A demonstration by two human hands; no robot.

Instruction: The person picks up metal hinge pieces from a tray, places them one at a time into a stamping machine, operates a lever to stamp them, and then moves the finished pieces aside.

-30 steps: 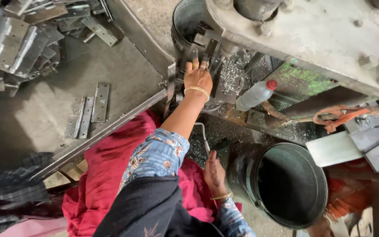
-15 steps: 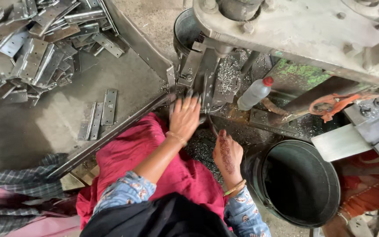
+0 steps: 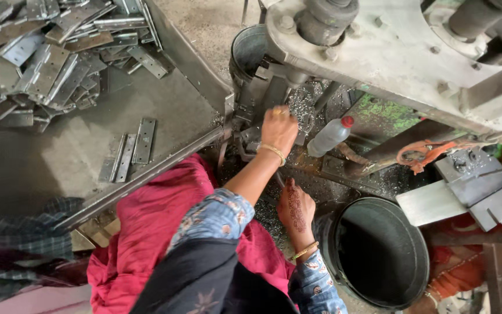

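My left hand (image 3: 278, 129) reaches forward into the die area of a grey metal press (image 3: 390, 64). Its fingers curl down at the tooling and their tips are hidden, so I cannot tell whether they hold a piece. My right hand (image 3: 296, 207), with a dark pattern on its back, rests lower down. It lies flat on a surface strewn with metal shavings, beside a dark bucket (image 3: 337, 232), and holds nothing. Both wrists wear bangles.
A steel tray table (image 3: 76, 157) at left carries a heap of flat metal plates (image 3: 47, 52) and a few loose ones (image 3: 129, 148). A plastic bottle with a red cap (image 3: 327, 137) lies by the press. A second bucket (image 3: 245, 52) stands behind. Red cloth (image 3: 158, 221) covers my lap.
My left hand has moved forward from the table edge back into the press tooling. My right hand has stayed low by the bucket. The view has shifted slightly.
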